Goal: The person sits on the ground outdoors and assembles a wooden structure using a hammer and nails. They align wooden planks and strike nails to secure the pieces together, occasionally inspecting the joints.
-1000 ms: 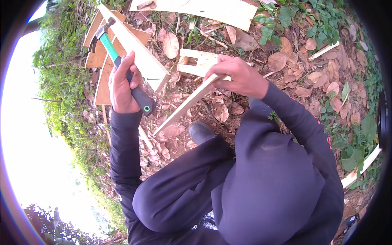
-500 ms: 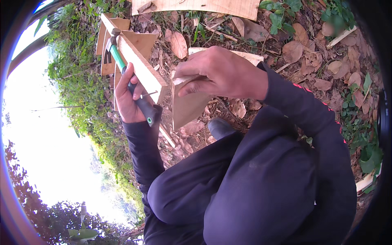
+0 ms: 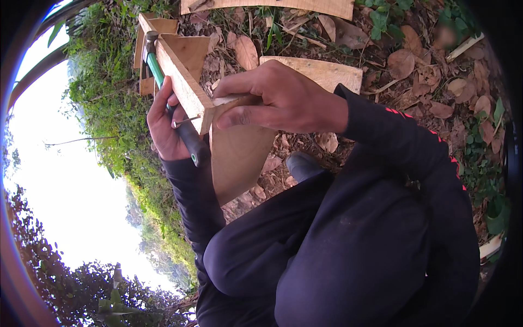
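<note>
My left hand (image 3: 165,122) is wrapped around a hammer (image 3: 154,68) with a green and black handle, its head pointing away from me. The same hand also supports a pale wooden strip (image 3: 180,73) alongside the handle. From the near end of that strip a nail (image 3: 186,121) sticks out to the left. Closed on the upper edge of a flat wooden board (image 3: 242,155), my right hand (image 3: 289,103) brings it against the strip's near end. The board hangs down below my fingers.
Other wooden pieces (image 3: 188,52) are joined to the strip's far part. A board (image 3: 321,71) lies beyond my right hand, and a larger plank (image 3: 272,5) lies at the top. Dry leaves (image 3: 400,62) and green plants cover the ground. My bent knees (image 3: 348,240) are close below.
My right hand has moved left with the board, closing the gap to the strip's near end. The strip and hammer have shifted slightly left.
</note>
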`<move>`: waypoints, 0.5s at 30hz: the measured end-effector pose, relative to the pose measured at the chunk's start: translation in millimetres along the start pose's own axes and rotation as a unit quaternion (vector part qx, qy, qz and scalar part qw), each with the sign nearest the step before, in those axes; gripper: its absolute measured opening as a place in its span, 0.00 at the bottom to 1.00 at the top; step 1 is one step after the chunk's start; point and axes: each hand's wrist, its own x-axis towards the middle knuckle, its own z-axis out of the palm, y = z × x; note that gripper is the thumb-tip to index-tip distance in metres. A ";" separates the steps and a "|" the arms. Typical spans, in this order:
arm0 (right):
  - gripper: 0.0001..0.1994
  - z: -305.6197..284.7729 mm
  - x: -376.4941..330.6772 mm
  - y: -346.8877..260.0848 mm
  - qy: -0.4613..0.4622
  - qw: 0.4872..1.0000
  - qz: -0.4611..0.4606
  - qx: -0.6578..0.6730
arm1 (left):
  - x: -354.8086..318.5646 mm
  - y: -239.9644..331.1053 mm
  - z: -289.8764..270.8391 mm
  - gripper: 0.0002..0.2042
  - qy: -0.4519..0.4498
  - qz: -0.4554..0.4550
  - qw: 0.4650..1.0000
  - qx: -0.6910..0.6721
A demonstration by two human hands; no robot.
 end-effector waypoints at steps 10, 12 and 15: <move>0.18 7.8 -8.2 8.4 0.040 0.999 -0.031 0.015 | 0.8 -3.9 0.8 0.10 0.007 0.017 1.000 0.021; 0.18 8.8 -9.2 11.7 0.053 0.998 -0.040 0.017 | 4.2 -7.6 1.4 0.09 0.013 0.032 0.999 0.026; 0.17 1.5 -17.2 14.3 0.052 0.998 0.010 0.041 | 12.6 -21.0 0.7 0.10 0.056 0.082 0.994 0.036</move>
